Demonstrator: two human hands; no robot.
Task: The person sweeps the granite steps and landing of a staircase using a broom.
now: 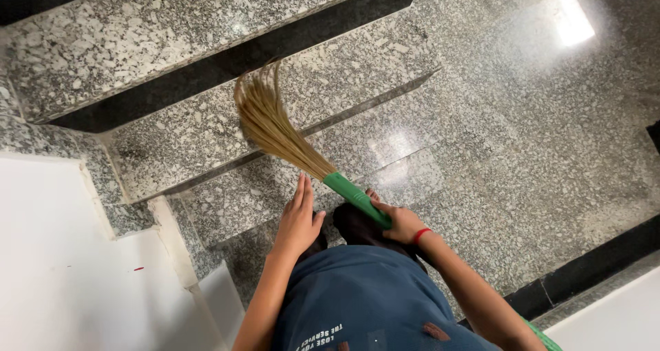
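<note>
My right hand (402, 224) is wrapped shut around the green handle (356, 198) of a grass broom (289, 141), gripping it low, close to my body, with a red thread band (421, 235) on the wrist just behind. My left hand (299, 220) hangs beside it, fingers straight and pressed together, palm flat and holding nothing; it sits just left of the handle, near where the green sleeve ends. Out from my right hand the handle runs up and to the left, then gives way to the tan bristles (265, 114), which fan and curve over the granite step (227, 134) beyond. I judge the broom light and easy to swing one-handed. The handle looks stiff and smooth, maybe a little slick, so a full closed grip suits it. The bristles look soft, springy and apt to shed, no place to hold. Farther off, more speckled steps (137, 35) climb away, and polished floor (550, 117) spreads to my right.
</note>
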